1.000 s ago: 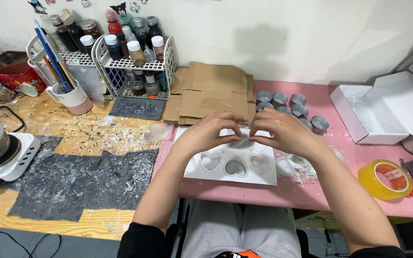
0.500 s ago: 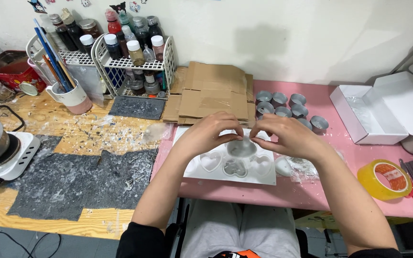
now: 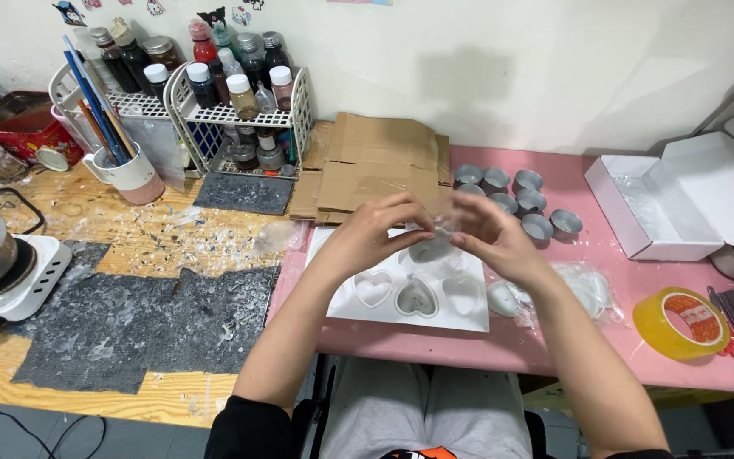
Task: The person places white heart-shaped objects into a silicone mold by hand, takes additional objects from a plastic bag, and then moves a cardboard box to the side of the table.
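My left hand (image 3: 375, 231) and my right hand (image 3: 488, 236) meet above a white silicone mould (image 3: 384, 316) with heart-shaped cavities on the pink table (image 3: 554, 340). Their fingertips pinch a small crinkled piece of clear plastic (image 3: 446, 223) between them. The heart cavity (image 3: 417, 298) at the front middle of the mould holds something grey. A grey round shape (image 3: 431, 252) shows in the mould just under the fingers; I cannot tell what it is. A white lump (image 3: 503, 297) lies right of the mould.
Several small metal cups (image 3: 516, 194) stand behind the hands, next to flattened cardboard (image 3: 380, 166). An open white box (image 3: 669, 204), a yellow tape roll (image 3: 686, 319) and a clear bag (image 3: 590, 289) lie right. A bottle rack (image 3: 239, 93), brush mug (image 3: 129, 174) and hot plate (image 3: 10, 276) stand left.
Both hands have risen slightly from the mould and turned, the right palm now facing left. The clear plastic is lifted between the fingertips. The clear bag on the right is now uncovered.
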